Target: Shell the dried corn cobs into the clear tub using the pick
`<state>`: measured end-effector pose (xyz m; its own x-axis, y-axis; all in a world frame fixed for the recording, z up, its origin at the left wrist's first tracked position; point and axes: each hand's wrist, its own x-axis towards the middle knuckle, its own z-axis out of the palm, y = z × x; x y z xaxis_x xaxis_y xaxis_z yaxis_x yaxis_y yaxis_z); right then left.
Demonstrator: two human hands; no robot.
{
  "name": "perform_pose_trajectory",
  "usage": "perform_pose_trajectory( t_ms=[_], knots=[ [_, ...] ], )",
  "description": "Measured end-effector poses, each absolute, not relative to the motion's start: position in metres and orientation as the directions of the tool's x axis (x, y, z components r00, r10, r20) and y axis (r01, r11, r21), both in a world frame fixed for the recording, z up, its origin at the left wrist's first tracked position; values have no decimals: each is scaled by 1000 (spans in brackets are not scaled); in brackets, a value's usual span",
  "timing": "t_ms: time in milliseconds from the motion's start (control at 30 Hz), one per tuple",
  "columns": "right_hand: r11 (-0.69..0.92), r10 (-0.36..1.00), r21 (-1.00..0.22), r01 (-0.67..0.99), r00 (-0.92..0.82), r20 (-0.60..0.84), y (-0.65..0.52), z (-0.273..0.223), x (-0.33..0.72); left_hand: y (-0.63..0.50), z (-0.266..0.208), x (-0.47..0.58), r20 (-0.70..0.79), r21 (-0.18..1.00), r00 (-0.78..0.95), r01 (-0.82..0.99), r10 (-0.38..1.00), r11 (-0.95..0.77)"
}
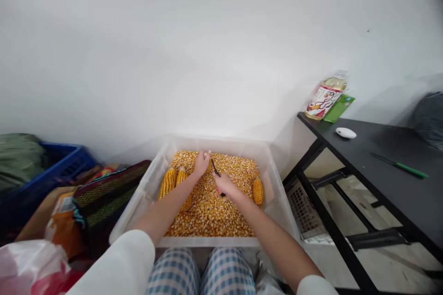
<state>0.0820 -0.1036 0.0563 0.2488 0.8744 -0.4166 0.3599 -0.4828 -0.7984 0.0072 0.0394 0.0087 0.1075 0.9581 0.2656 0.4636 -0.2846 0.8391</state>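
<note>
A white translucent plastic tub (138, 205) stands before my knees, filled with loose yellow corn kernels (214, 219). Over the kernels near the far side, my left hand (201, 164) is closed on an ear of corn (209, 166), mostly hidden by the fingers. My right hand (224, 185) grips a thin black screwdriver-like tool (215, 168), its tip pointing up and left beside the left hand. Whether the tip touches the corn, I cannot tell. Whole corn cobs (168, 182) lie at the tub's left, partly under my left forearm, and another cob (258, 191) rests at the right wall.
At right, a black table (377, 147) holds a bottle (325, 97), green carton (339, 108), white oval object (345, 133) and green-handled tool (399, 165). Left are a blue crate (65, 161) and a dark mesh bag (110, 198). A white wall rises behind the tub.
</note>
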Motion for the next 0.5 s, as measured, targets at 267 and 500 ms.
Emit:
perform_pose_trajectory(
  t_ms=[267, 500],
  knots=[
    [-366, 908, -674, 641, 88, -409, -115, 92, 136, 44, 13, -8, 136, 933, 62, 327, 989, -149],
    [-344, 910, -687, 640, 47, -412, -116, 101, 133, 57, 10, -20, 119, 940, 138, 303, 983, -156]
  ],
)
